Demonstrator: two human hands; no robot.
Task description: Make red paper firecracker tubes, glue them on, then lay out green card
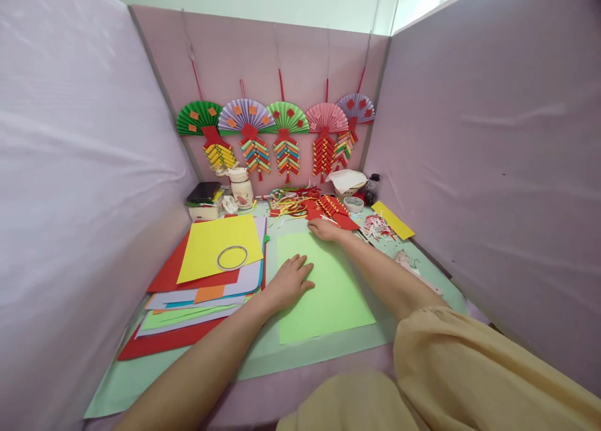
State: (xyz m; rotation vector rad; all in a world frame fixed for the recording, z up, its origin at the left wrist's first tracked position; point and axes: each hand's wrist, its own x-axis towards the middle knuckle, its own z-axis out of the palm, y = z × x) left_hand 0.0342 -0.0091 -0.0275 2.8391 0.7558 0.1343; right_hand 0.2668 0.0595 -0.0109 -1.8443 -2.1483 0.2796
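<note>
A light green paper sheet point(323, 293) lies flat on the table in front of me. My left hand point(288, 282) rests palm down on its left edge, fingers spread and flat. My right hand point(325, 229) reaches to the sheet's far edge, fingers lying on the paper near a red folded paper piece point(328, 208). Neither hand holds anything I can make out.
A stack of coloured paper point(201, 287) with a yellow sheet and a metal ring point(231, 257) lies at the left. Paper strips and scraps point(291, 204), a white jar point(240, 186), a box point(204, 202) and a yellow sheet point(393, 220) crowd the back. Paper fans point(282, 121) hang on the pink partition walls.
</note>
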